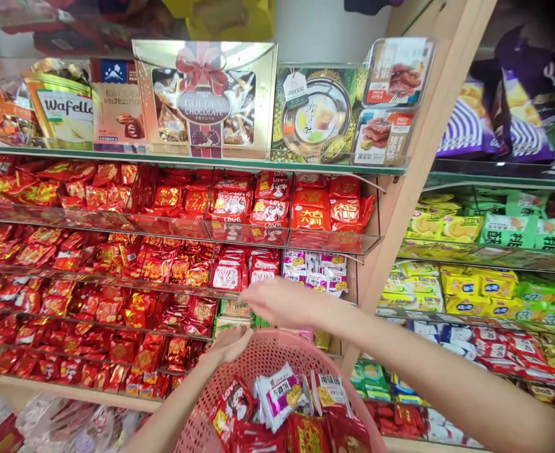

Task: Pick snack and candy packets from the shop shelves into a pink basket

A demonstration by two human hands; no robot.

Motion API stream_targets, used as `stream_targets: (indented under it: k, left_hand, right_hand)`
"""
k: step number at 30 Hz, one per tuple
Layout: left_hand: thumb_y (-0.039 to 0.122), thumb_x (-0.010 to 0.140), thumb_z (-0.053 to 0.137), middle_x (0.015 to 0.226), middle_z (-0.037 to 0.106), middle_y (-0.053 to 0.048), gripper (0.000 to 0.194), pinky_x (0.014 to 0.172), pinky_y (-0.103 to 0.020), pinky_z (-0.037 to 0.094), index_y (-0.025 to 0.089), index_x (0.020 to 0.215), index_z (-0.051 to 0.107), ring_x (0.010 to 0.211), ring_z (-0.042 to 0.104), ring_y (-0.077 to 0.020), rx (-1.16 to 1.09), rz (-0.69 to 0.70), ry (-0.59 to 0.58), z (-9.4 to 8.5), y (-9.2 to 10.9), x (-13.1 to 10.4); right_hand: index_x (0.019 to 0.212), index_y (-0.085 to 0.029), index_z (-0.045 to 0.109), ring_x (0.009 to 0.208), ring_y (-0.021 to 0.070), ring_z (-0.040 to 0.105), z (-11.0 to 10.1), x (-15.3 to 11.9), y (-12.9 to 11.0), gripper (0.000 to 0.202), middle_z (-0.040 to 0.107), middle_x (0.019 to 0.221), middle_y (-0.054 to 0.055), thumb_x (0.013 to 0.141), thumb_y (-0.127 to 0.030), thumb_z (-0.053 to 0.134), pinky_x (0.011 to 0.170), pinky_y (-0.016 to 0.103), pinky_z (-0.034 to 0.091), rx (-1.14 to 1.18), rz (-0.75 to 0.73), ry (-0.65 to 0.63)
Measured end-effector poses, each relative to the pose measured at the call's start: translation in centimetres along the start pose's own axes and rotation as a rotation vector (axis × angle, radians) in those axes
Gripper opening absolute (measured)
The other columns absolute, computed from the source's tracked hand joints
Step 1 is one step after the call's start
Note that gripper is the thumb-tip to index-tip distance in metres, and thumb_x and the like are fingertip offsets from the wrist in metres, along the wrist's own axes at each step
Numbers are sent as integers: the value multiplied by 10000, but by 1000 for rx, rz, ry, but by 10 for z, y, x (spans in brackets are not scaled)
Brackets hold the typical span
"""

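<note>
A pink perforated basket (206, 402) is at the bottom centre, holding red packets (308, 433), white and purple packets (281, 395) and a red LOVE packet (233, 406). My left hand (233, 343) is at the basket's far left rim, its fingers over or just beyond it and mostly hidden. Above the basket, in front of the lower shelf compartments, my right hand (270, 302) reaches leftward from the right. Its fingers are blurred and point left, near green packets (235, 307) and red-and-white packets (230, 270). Whether it holds anything cannot be made out.
Tiered clear compartments of red packets (102, 302) fill the left. Boxed chocolates (204, 100) and a Wafello bag (65, 110) stand on the glass shelf (187, 158) above. A slanting wooden upright (400, 207) divides off shelves of yellow packets (478, 289) at right. Plastic bags (65, 421) lie bottom left.
</note>
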State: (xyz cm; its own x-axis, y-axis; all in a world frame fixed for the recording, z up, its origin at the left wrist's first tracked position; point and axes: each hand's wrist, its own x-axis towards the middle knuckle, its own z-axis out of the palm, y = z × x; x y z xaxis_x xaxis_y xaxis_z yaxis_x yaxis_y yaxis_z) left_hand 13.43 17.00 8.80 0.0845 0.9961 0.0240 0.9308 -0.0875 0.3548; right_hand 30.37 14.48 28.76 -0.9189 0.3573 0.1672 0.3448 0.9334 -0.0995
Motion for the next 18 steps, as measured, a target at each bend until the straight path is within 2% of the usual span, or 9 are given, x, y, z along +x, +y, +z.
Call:
stream_targets:
  k: [4,7,9,11,13,15,18]
  left_hand:
    - [516,856,110,850,653,-114,576,684,-361,430,206,795,592,810,599,-259,-18,-23,-13,2,-3,-2]
    - [509,853,107,876,655,-113,569,695,-349,424,221,801,595,826,598,-257,-31,-33,-22,1,-4,-5]
    - [493,853,109,881,660,-113,561,698,-347,419,228,803,600,837,600,-263,-23,-37,-26,0,-5,-6]
    - [480,854,111,863,662,-109,550,692,-343,415,233,812,601,832,603,-265,-26,-32,-23,0,-8,-7]
    - [466,856,112,835,659,-107,541,680,-343,413,226,810,595,811,605,-263,-41,-31,-17,1,-11,-7]
    - [468,854,117,828,654,-106,538,683,-347,413,217,801,590,808,603,-262,-61,-39,-9,3,-16,-8]
    - [499,846,130,845,653,-104,537,696,-351,415,223,788,587,820,600,-261,-85,-66,-1,5,-23,-9]
  right_hand:
    - [888,-184,627,809,165,571,-74,22,20,227,658,902,66,813,-154,414,744,309,408,-206,103,294]
    - [848,-175,632,776,165,569,-107,46,41,181,655,838,59,771,-156,470,731,311,416,-204,225,511]
    - [773,-168,630,753,166,577,-117,64,54,118,650,793,56,728,-147,523,722,312,431,-125,336,643]
    - [684,-149,611,680,162,590,-120,83,62,67,642,712,62,705,-127,552,663,299,457,80,462,723]
    - [642,-129,580,549,143,579,-118,100,63,83,614,586,61,715,-101,552,535,259,462,473,598,746]
    - [671,-112,560,428,115,533,-115,114,61,90,571,479,41,754,-93,529,402,206,414,866,693,732]
    - [810,-88,536,342,72,469,-111,130,56,78,538,425,5,826,-105,461,316,145,352,1138,731,735]
